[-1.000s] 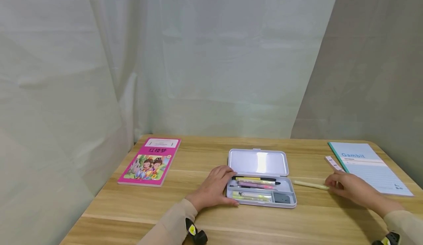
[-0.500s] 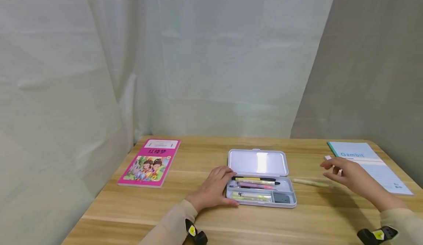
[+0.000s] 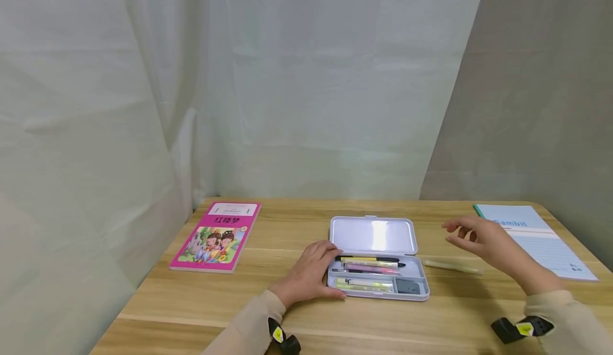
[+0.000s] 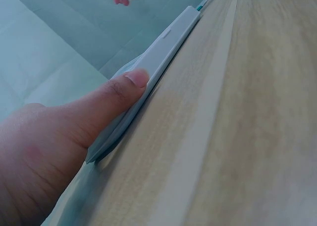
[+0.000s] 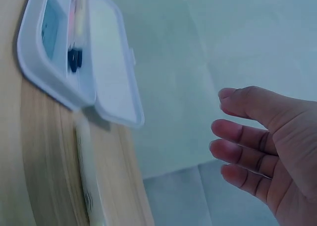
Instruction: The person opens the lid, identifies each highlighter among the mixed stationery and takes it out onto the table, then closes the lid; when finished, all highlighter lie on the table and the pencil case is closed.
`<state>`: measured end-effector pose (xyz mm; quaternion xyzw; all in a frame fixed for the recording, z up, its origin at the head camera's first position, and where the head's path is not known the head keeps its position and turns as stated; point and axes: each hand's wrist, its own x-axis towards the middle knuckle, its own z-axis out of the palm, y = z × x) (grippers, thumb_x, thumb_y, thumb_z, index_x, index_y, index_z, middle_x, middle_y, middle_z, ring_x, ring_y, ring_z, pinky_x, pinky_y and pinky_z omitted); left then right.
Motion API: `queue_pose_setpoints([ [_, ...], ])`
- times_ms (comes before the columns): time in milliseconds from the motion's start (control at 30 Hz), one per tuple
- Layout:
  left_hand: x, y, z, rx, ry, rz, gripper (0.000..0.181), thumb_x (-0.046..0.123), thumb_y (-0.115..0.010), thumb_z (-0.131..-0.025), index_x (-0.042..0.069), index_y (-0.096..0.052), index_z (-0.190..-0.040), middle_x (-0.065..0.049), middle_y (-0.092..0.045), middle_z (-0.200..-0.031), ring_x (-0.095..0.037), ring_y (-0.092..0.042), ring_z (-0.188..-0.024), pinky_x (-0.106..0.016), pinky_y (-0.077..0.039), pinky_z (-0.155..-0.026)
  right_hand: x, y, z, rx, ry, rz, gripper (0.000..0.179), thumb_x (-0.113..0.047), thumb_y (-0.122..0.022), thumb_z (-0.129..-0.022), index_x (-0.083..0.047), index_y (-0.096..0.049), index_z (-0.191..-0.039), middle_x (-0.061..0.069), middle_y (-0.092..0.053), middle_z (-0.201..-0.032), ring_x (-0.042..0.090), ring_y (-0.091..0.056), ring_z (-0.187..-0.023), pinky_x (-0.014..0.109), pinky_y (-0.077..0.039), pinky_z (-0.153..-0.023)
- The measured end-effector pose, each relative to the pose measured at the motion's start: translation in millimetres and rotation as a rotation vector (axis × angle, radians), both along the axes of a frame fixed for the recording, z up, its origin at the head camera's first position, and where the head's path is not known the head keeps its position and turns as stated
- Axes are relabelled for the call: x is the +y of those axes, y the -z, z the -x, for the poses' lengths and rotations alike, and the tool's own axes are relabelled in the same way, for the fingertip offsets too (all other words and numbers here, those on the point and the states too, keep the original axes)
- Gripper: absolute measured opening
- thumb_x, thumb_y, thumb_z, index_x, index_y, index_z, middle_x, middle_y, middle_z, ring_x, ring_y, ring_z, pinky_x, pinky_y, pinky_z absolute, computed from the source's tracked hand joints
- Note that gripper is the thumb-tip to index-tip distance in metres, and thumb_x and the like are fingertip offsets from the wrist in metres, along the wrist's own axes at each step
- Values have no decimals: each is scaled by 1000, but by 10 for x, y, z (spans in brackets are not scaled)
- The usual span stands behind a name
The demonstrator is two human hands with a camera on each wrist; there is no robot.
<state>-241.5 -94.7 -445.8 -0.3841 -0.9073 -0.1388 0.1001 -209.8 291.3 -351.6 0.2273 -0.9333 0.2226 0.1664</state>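
An open white pencil case [image 3: 373, 235] lies on the wooden table, its lid folded back. Several pens [image 3: 369, 263] fill the rear compartment, while a yellow-marked clear packet [image 3: 364, 284] and a dark grey block [image 3: 408, 287] are in the front ones. My left hand [image 3: 308, 271] holds the case by its left end; in the left wrist view the thumb [image 4: 119, 89] presses on its front side. Above the table, right of the case, my right hand [image 3: 483, 240] hovers with loosely bent fingers and nothing in them. Below it lies a pale yellow stick-like thing [image 3: 452, 267].
A pink picture book [image 3: 215, 236] lies at the left of the table. At the right is a notebook [image 3: 546, 240] marked "Gambit", partly behind my right hand. Pale curtains [image 3: 325, 89] hang beyond the table's far edge.
My right hand has let go of the pale yellow stick, risen and moved left towards the case. It now hides the small white-and-pink strip beside the notebook. My left hand has stayed put.
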Motion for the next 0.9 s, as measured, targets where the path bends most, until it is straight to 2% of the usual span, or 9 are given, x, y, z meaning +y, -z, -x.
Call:
queue_pose_setpoints([
  [333, 3, 3, 6, -2, -1, -1, 92, 68, -72, -67, 10, -50, -135, 0, -47, -132, -18, -41, -129, -38, -30, -117, -312, 26, 16, -39, -15, 64, 15, -10, -71, -85, -9, -69, -100, 4, -68, -93, -5, -51, -74, 19, -46, -59],
  [433, 2, 2, 4, -10, -4, 0, 92, 68, -72, -67, 11, -50, -135, 0, -47, -132, -18, -40, -129, -38, -30, -118, -395, 93, 20, -57, -10, 64, 15, -13, -71, -86, -10, -69, -101, 4, -69, -95, -3, -53, -76, 21, -49, -61],
  [600, -4, 9, 5, 0, -4, 5, 92, 69, -71, -68, 11, -50, -135, 0, -47, -132, -19, -41, -129, -38, -30, -117, -522, 239, 49, -93, -46, 74, 17, -13, -71, -86, -8, -69, -101, 3, -70, -96, -2, -54, -79, 22, -51, -64],
  [900, -7, 12, 15, -16, -18, 24, 93, 70, -70, -68, 12, -48, -138, 0, -45, -135, -18, -39, -131, -37, -28, -119, -746, 406, 94, -223, -101, 100, 19, -13, -71, -85, -6, -67, -102, 3, -66, -95, 2, -53, -79, 22, -52, -65],
])
